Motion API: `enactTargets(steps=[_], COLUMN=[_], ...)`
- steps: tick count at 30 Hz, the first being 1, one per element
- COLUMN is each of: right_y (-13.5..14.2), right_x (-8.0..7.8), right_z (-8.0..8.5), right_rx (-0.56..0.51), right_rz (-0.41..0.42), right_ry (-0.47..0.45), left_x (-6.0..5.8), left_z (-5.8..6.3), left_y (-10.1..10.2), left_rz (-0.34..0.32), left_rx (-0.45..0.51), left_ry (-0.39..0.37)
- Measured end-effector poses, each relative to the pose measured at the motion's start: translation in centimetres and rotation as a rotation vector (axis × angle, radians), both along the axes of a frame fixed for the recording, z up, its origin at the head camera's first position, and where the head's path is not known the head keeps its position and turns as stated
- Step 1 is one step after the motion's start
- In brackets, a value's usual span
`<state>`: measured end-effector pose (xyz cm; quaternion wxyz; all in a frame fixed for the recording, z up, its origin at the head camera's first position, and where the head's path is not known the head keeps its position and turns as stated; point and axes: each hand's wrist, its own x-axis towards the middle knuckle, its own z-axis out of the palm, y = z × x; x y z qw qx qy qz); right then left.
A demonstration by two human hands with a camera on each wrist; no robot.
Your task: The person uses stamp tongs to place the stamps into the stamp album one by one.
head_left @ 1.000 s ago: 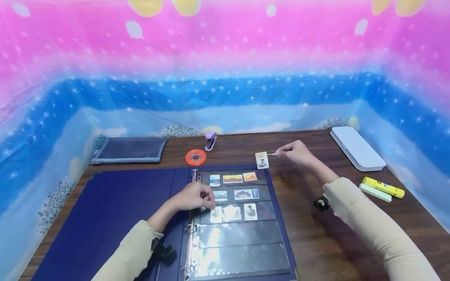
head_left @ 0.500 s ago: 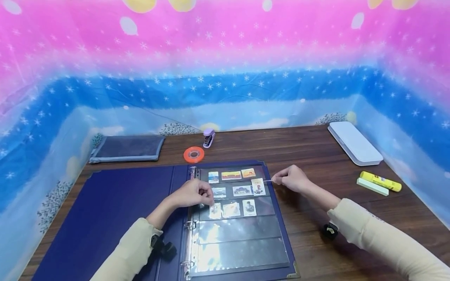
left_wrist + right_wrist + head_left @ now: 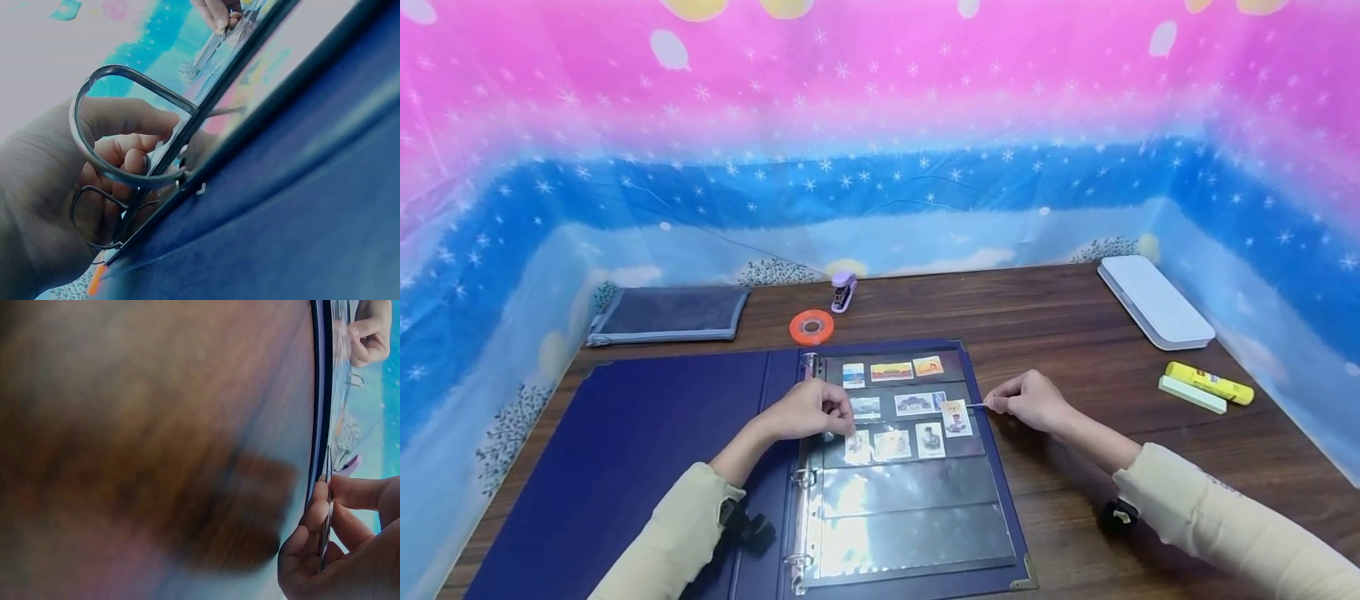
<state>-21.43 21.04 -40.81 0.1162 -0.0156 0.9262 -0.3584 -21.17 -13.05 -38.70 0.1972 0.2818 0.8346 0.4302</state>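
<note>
My right hand (image 3: 1028, 402) pinches metal tweezers (image 3: 329, 519) between thumb and fingers, just right of the open stamp album (image 3: 677, 467). The tweezer tips hold a small stamp (image 3: 957, 419) with a figure on it over the right end of the third row. My left hand (image 3: 808, 410), fingers curled, pinches at the clear pocket strip at the left end of that row; the strip's edge is hidden under the fingertips. Several stamps sit in the top three rows of the black page (image 3: 917, 542). Metal binder rings (image 3: 81, 125) stand close beside my left hand.
Behind the album lie an orange tape roll (image 3: 812, 327), a lilac stapler (image 3: 843, 292) and a grey zip pouch (image 3: 666, 315). At right are a white case (image 3: 1156, 302), a yellow glue stick (image 3: 1210, 383) and a pale green bar (image 3: 1192, 395).
My right hand has brought the stamp in the tweezers from beyond the album's top right corner down over the page to the third row. My left hand has stayed in place.
</note>
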Motion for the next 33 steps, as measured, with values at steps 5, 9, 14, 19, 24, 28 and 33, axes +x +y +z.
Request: enactTargets(steps=[5,9,14,19,24,28,33], right_y=[0.0,0.0,0.1,0.3,0.6,1.0,1.1], right_x=[0.5,0.7,0.7,0.5,0.2,-0.3,-1.0], right_z=[0.0,0.0,0.0,0.2,0.1,-0.2,-0.1], right_rx=[-0.016,-0.013,0.002,-0.005,-0.009,0.015,0.056], right_rz=[-0.001,-0.002,0.026,0.097,0.197,0.280,0.357], right_ry=[-0.026,-0.028,-0.014,0.018,0.083,0.151,0.199], left_x=[0.0,0.0,0.0,0.1,0.2,-0.1,-1.1], left_z=[0.0,0.0,0.0,0.1,0.2,-0.4,-2.4], left_y=[0.0,0.0,0.0,0.1,0.1,0.1,-0.2], left_rz=[-0.001,0.002,0.008,0.010,0.014,0.009,0.011], left_rx=[-0.004,-0.010,-0.011,-0.010,-0.011,-0.013,-0.018], left_ry=[0.009,0.010,0.016,0.020,0.012,0.012,0.026])
